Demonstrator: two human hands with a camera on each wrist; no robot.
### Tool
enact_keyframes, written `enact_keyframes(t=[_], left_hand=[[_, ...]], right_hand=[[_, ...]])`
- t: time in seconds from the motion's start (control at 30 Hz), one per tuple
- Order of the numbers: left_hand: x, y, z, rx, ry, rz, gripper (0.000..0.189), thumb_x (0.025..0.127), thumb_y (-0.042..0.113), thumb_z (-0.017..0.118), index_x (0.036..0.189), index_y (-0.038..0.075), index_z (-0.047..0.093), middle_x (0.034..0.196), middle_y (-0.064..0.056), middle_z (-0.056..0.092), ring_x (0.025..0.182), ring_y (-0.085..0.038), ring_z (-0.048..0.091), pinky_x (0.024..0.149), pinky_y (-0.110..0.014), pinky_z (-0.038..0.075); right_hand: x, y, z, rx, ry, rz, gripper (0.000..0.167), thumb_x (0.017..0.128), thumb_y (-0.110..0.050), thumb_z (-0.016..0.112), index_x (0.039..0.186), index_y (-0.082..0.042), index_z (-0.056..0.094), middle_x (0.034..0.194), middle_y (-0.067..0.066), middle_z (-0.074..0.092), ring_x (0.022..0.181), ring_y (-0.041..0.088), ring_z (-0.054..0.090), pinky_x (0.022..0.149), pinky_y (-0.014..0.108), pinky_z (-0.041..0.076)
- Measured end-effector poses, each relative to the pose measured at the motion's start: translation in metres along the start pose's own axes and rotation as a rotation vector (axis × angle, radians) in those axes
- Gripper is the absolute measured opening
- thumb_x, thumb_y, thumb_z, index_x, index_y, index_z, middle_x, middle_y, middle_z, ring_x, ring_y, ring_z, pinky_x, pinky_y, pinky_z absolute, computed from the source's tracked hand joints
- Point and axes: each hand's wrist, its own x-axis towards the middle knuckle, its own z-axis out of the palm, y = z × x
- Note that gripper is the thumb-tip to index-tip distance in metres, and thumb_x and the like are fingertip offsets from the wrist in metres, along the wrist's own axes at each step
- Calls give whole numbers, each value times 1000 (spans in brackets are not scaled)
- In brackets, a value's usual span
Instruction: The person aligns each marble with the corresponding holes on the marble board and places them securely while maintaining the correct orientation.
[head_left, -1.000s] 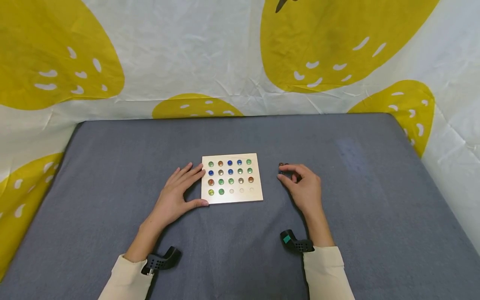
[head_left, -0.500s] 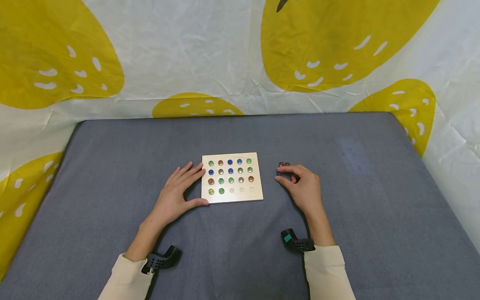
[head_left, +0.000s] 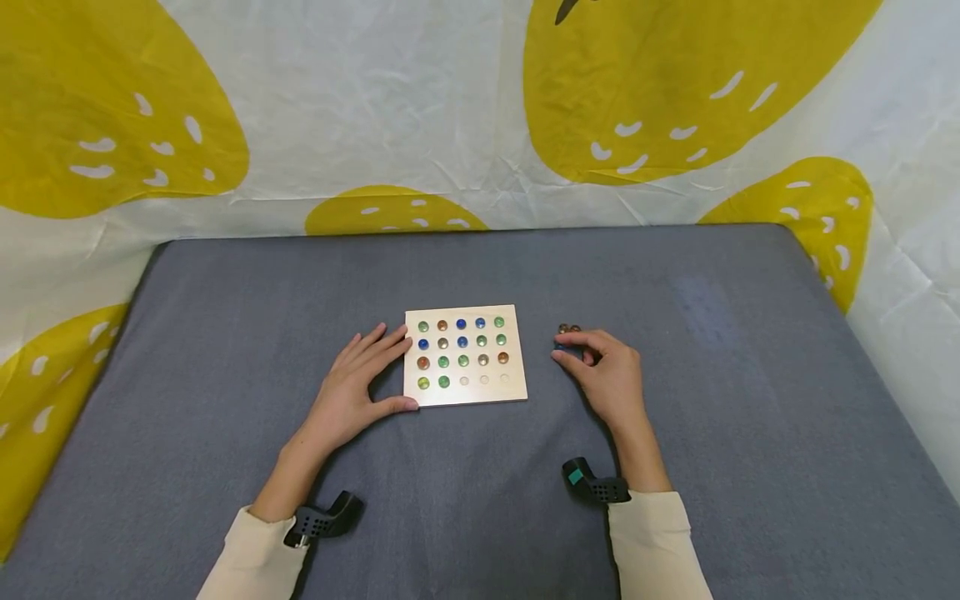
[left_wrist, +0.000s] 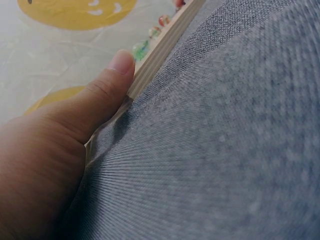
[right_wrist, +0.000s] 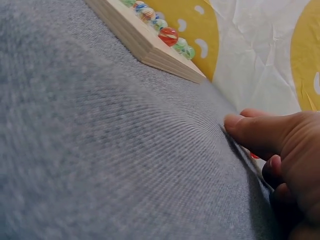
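Note:
A pale wooden board (head_left: 516,392) lies flat on the cloth, with glass marbles (head_left: 462,361) seated in rows of round hollows. Three bare hollows (head_left: 483,380) show at the right of its front row. My left hand (head_left: 351,383) spreads along the board's left side, fingertips and thumb touching its edge; the left wrist view shows that thumb (left_wrist: 107,90) against the near corner. Right of the board, my right hand (head_left: 611,375) pinches a blue marble (head_left: 558,345) between thumb and forefinger, low over the cloth. Its fingers mostly hide the marble.
Two brown marbles (head_left: 570,328) lie just beyond the right fingertips. A red marble (right_wrist: 254,155) peeks out beneath the fingers in the right wrist view. Grey cloth (head_left: 262,292) covers the table, and a white and yellow printed curtain (head_left: 390,100) hangs behind.
My right hand has shifted slightly left and nearer to me, uncovering the brown marbles and showing blue at its fingertips. The left hand and board have stayed put.

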Motion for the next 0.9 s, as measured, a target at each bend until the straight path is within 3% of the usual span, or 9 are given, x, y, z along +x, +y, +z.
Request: enact_keyframes(t=[0.37, 0.9], left_hand=[[0, -1, 0, -2, 4, 8, 86, 70, 39, 83, 143, 11, 47, 149, -6, 40, 141, -31, 25, 116, -46, 11], [0, 1, 0, -9, 1, 0, 86, 70, 37, 83, 143, 9, 47, 149, -6, 40, 140, -32, 25, 116, -46, 10]], right_hand=[[-1, -11, 2, 50, 52, 2, 18, 77, -15, 82, 94, -14, 78, 64, 2, 52, 54, 15, 41, 47, 24, 31], [-7, -35, 18, 167, -18, 30, 18, 77, -19, 82, 94, -16, 78, 68, 2, 53, 54, 16, 41, 46, 24, 33]])
